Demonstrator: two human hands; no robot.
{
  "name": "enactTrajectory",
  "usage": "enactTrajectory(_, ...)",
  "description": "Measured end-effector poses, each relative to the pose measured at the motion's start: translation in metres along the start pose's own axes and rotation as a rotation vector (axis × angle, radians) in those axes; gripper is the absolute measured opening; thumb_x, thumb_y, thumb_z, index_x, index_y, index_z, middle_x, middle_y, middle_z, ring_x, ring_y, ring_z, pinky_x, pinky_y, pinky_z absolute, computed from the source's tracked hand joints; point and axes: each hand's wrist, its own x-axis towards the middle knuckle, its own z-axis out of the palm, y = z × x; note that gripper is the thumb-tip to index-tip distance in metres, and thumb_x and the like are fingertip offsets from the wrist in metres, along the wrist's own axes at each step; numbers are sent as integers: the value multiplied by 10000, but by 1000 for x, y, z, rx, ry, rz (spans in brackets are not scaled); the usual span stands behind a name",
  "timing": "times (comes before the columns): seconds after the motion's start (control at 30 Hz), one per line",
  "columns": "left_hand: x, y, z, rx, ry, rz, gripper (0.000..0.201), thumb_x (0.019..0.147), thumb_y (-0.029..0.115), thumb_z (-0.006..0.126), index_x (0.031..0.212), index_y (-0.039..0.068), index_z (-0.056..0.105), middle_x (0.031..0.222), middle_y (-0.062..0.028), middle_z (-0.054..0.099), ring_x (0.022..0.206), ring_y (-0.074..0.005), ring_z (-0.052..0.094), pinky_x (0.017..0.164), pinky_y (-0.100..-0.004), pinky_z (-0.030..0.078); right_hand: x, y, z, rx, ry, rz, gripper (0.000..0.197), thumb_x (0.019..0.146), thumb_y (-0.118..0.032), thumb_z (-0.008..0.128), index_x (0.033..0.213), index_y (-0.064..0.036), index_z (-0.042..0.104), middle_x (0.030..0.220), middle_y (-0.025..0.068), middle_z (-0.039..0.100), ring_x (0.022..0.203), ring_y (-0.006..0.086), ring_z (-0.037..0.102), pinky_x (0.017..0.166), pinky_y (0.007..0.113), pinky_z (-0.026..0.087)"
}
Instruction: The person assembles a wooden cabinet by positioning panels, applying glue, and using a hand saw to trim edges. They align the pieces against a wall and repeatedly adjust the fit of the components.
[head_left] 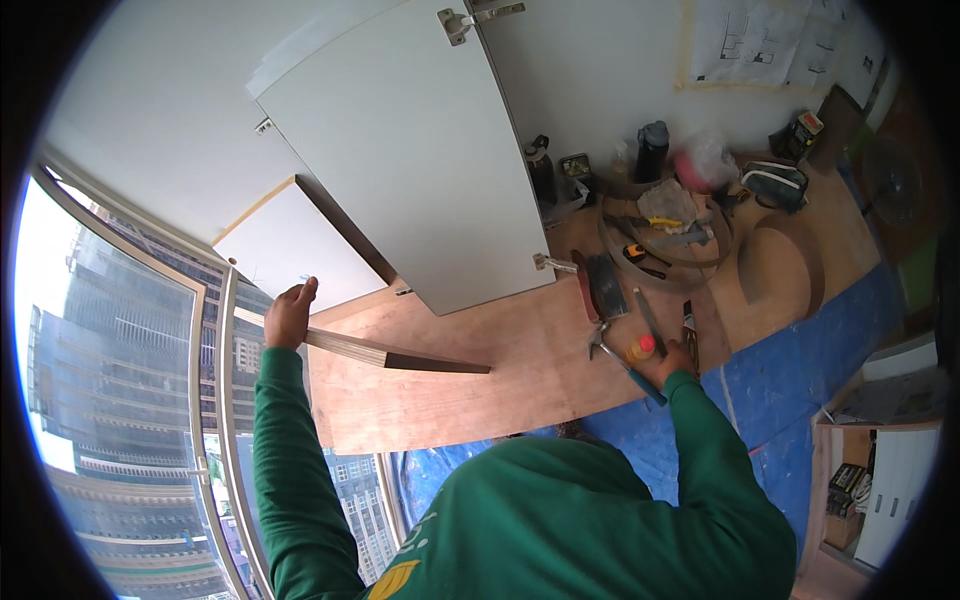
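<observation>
My left hand (288,314) is closed over the upper edge of a plywood board (345,346), seen nearly edge-on with a dark strip (438,364) along its near end. Behind that hand a white panel (305,245) leans against the wall. On the right, my right hand (674,364) has its fingers around the near end of a long flat file (649,318); the grip is partly hidden. Beside it are a small yellow bottle with a red cap (640,349), a claw hammer (622,364) and a utility knife (689,322).
A large white cabinet door (400,150) with hinges leans on the wall over the wooden worktop (540,390). Coiled edge banding (722,250) surrounds tools at the right, with a dark flask (653,150) behind. Blue sheeting (780,370) lies below; a window (110,400) is at left.
</observation>
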Motion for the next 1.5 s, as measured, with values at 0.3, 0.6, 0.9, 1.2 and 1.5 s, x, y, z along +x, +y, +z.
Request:
enactTrajectory(0.3, -15, 25, -11, 59, 16, 14, 672, 1072, 675, 451, 1165, 119, 817, 1091, -172, 805, 1083, -401, 735, 1001, -491, 541, -8, 85, -28, 290, -231, 74, 390, 1037, -292, 701, 822, 32, 676, 616, 131, 618, 527, 296, 657, 553, 461, 547)
enactTrajectory(0.6, -21, 31, -14, 46, -28, -47, 641, 1090, 657, 419, 1260, 177, 809, 1162, -69, 818, 1144, -274, 722, 1154, -462, 404, -108, 17, -29, 237, -865, 419, 296, 977, -303, 765, 905, -17, 786, 762, 145, 723, 704, 283, 722, 693, 423, 570)
enactTrajectory(0.9, -32, 31, -21, 47, -25, -22, 628, 1111, 599, 386, 1210, 149, 813, 1101, -50, 809, 1104, -230, 728, 1122, -447, 420, -80, -72, -60, 76, -1020, 112, 377, 1050, -364, 650, 1075, -5, 761, 948, 143, 742, 862, 262, 723, 810, 403, 568)
enactTrajectory(1.2, -30, 29, -18, 23, -31, -48, 601, 1103, 582, 414, 1165, 147, 824, 1087, -51, 808, 1100, -218, 724, 1138, -438, 412, -73, -167, -139, -132, -1190, -283, 492, 1122, -425, 535, 1245, 6, 736, 1133, 142, 762, 1021, 240, 724, 927, 383, 566)
enactTrajectory(1.5, -32, 25, -17, 30, -26, -58, 589, 1095, 595, 435, 1129, 165, 836, 944, -8, 818, 1055, -210, 739, 1128, -437, 409, -111, -292, -163, 621, -1512, -366, 868, 1128, -683, 363, 1538, 60, 541, 1482, 159, 649, 1333, 228, 630, 1134, 353, 490)
